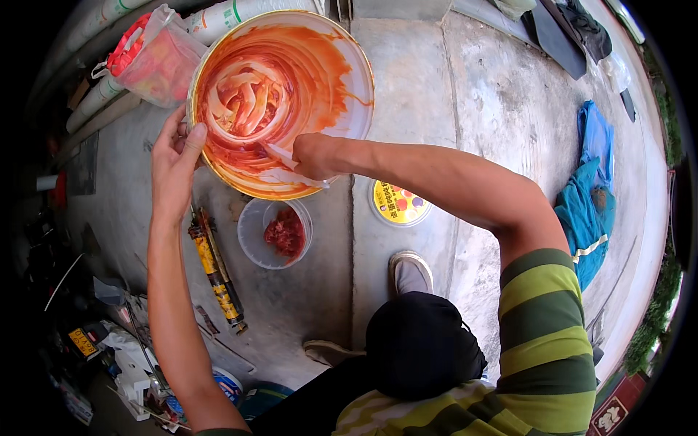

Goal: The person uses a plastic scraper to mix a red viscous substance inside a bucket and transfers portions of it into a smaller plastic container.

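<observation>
A large pale bucket (361,109) with a yellowish rim stands tilted toward me at the upper middle. Thick orange-red grease (313,76) is smeared in swirls over its inside. My left hand (178,145) grips the bucket's left rim, thumb over the edge and fingers outside. Inside the near part of the bucket, my right hand (314,156) is closed around a flat white scraper (280,154), whose tip touches the grease. Just below the bucket sits a small clear tub (251,243) with a lump of dark red grease (285,234) in it.
A yellow grease gun (216,272) lies left of the tub. Right of the bucket is a round yellow lid (400,203). A plastic bag (163,62) and pipes (218,20) crowd the upper left. Blue-green cloth (587,207) lies at right, and my shoe (411,273) rests on the concrete.
</observation>
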Action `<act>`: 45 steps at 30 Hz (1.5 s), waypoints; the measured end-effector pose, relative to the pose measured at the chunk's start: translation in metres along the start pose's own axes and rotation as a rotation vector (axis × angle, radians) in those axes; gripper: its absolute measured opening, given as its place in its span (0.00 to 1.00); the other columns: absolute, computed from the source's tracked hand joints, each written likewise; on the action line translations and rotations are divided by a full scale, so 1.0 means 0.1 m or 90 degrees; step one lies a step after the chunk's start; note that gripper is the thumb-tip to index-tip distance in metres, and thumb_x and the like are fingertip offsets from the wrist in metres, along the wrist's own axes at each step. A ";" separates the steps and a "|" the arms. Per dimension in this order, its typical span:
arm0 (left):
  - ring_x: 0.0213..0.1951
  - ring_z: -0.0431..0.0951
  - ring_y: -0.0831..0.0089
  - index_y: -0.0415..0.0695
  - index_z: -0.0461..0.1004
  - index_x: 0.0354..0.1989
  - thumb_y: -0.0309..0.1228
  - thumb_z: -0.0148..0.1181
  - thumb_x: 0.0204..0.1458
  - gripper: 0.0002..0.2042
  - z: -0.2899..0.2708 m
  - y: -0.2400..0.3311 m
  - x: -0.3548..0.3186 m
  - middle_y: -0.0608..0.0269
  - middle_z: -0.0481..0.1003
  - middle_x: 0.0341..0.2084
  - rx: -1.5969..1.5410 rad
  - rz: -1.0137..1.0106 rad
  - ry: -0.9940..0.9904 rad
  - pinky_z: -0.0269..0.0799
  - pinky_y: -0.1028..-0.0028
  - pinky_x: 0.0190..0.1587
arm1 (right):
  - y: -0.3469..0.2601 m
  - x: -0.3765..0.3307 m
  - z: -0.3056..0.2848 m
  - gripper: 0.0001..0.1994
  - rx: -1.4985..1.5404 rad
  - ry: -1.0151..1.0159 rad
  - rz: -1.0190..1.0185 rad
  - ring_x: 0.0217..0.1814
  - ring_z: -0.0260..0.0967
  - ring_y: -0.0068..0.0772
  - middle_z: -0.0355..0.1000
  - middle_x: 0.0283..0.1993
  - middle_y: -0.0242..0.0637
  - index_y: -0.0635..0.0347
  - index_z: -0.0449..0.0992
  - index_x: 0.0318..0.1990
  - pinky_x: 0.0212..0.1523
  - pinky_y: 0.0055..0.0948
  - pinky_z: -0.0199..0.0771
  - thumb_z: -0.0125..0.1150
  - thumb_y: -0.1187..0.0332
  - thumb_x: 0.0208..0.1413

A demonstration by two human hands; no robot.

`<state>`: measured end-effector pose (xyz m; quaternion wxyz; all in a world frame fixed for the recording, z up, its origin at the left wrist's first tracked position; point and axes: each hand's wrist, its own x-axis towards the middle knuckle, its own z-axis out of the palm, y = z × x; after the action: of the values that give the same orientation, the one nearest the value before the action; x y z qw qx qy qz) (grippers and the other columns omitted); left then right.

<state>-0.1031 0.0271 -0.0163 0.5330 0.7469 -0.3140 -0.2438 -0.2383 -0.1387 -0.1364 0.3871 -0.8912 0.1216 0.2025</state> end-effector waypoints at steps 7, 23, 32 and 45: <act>0.43 0.74 0.78 0.36 0.59 0.66 0.36 0.59 0.61 0.29 0.06 -0.02 -0.06 0.62 0.73 0.42 0.006 0.007 0.007 0.74 0.77 0.42 | -0.24 -0.01 -0.02 0.12 0.197 -0.026 -0.007 0.36 0.74 0.37 0.76 0.32 0.44 0.67 0.80 0.37 0.37 0.37 0.72 0.58 0.66 0.55; 0.41 0.73 0.79 0.37 0.60 0.64 0.32 0.59 0.61 0.25 0.12 0.01 -0.20 0.63 0.73 0.40 0.026 0.021 -0.009 0.71 0.77 0.44 | 0.04 -0.33 -0.23 0.08 0.618 0.085 -0.001 0.27 0.71 0.26 0.73 0.27 0.32 0.62 0.79 0.39 0.27 0.33 0.70 0.58 0.68 0.61; 0.42 0.71 0.78 0.36 0.61 0.62 0.33 0.61 0.59 0.25 0.00 -0.11 -0.26 0.63 0.73 0.41 0.023 0.048 -0.032 0.69 0.78 0.48 | 0.10 -0.23 -0.18 0.14 -0.371 0.143 0.042 0.52 0.74 0.43 0.75 0.50 0.49 0.61 0.79 0.48 0.44 0.38 0.77 0.54 0.72 0.57; 0.45 0.71 0.76 0.37 0.60 0.63 0.35 0.61 0.60 0.27 -0.04 -0.21 -0.32 0.60 0.72 0.44 0.013 0.057 -0.026 0.68 0.74 0.51 | -0.03 0.24 0.24 0.14 -0.077 0.024 0.025 0.52 0.75 0.48 0.77 0.47 0.50 0.64 0.79 0.45 0.49 0.41 0.75 0.56 0.68 0.53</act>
<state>-0.1180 0.0579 -0.0336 0.5292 0.7323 -0.3603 -0.2321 -0.2226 -0.1203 -0.1607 0.3262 -0.9142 0.1336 0.2000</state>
